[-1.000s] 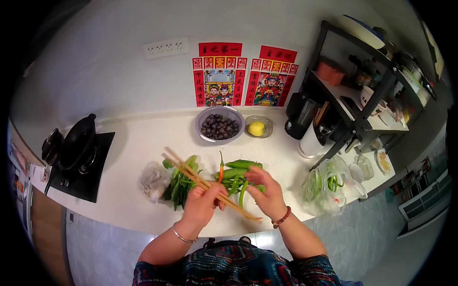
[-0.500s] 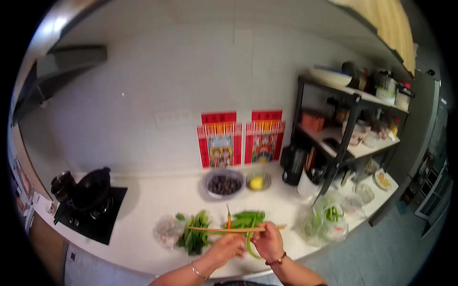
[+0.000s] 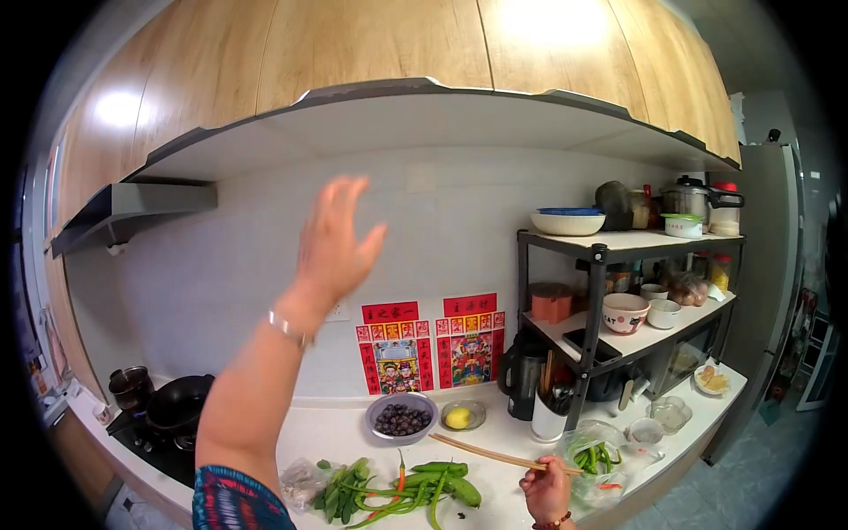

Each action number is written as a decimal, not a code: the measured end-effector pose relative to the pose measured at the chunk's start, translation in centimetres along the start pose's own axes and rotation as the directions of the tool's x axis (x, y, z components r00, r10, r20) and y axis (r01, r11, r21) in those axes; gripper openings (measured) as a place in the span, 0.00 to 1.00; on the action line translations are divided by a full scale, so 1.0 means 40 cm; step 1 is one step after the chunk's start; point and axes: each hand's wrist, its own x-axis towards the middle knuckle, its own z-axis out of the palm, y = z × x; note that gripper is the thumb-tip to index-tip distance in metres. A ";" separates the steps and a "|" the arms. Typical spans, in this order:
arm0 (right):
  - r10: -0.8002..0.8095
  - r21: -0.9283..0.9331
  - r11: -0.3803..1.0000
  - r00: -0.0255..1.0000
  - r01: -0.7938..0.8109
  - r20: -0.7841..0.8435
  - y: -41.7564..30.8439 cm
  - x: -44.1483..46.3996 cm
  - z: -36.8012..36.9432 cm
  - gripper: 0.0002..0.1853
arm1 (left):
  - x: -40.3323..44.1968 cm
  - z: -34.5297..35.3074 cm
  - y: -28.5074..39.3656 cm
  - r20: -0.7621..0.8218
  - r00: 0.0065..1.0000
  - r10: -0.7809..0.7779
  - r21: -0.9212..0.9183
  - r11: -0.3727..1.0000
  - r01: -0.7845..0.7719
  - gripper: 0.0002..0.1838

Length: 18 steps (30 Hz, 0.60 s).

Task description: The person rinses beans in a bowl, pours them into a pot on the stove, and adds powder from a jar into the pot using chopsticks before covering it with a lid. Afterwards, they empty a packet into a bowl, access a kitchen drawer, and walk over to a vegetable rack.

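My left hand (image 3: 334, 238) is raised high in front of the wall, below the wooden cabinets. Its fingers are extended, the thumb stands apart, and it holds nothing. Low on the right, my right hand (image 3: 546, 486) grips a pair of long wooden chopsticks (image 3: 481, 450), whose tips point left towards the bowls. Left of that hand lie long green peppers (image 3: 446, 481), an orange-red chili (image 3: 401, 475) and leafy greens (image 3: 338, 490). A clear plastic bag (image 3: 301, 484) with pale contents sits beside the greens. Another plastic bag (image 3: 587, 439), holding green peppers, is just right of my right hand.
Against the wall stand a bowl of dark round fruit (image 3: 402, 420) and a glass dish with a yellow item (image 3: 458, 417). A black kettle (image 3: 524, 380) and a metal shelf (image 3: 594, 300) of kitchenware are on the right. A black wok (image 3: 177, 405) is at left. Wooden cabinets (image 3: 371, 44) hang overhead.
My left hand has left the counter and risen up towards the cabinets. My right hand has shifted right with the chopsticks. The view has tilted upward, bringing more of the cabinets in.
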 end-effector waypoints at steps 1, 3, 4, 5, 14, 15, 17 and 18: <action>0.010 0.001 1.000 0.998 -0.010 0.068 -0.008 0.002 -0.028 0.11 | 0.063 0.011 0.001 -0.027 0.999 0.034 0.046 0.998 -0.033 0.28; 0.016 0.000 1.000 0.991 -0.016 0.134 -0.027 0.005 -0.053 0.13 | 0.176 0.042 0.000 -0.082 0.994 0.072 0.159 0.985 -0.059 0.32; 0.009 0.006 1.000 0.991 -0.009 0.135 -0.036 0.003 -0.056 0.12 | 0.223 0.058 -0.003 -0.108 0.991 0.079 0.226 0.973 -0.052 0.33; -0.001 0.012 1.000 0.991 -0.001 0.136 -0.043 0.000 -0.060 0.11 | 0.259 0.069 -0.001 -0.111 0.991 0.079 0.223 0.973 -0.053 0.33; -0.039 -0.009 0.999 0.997 0.040 0.062 -0.081 -0.043 -0.094 0.09 | 0.400 0.137 0.004 0.177 0.954 -0.244 0.403 0.902 0.156 0.36; -0.032 -0.013 0.999 0.998 0.033 0.058 -0.080 -0.048 -0.092 0.09 | 0.408 0.142 -0.007 0.148 0.967 -0.205 0.411 0.903 0.128 0.35; -0.024 -0.027 0.999 0.998 0.025 0.051 -0.082 -0.059 -0.087 0.09 | 0.438 0.131 -0.020 0.122 0.977 -0.174 0.417 0.903 0.109 0.34; -0.032 -0.039 0.999 0.998 0.033 0.047 -0.080 -0.064 -0.080 0.09 | 0.475 0.112 -0.016 0.240 0.938 -0.249 0.441 0.889 0.123 0.28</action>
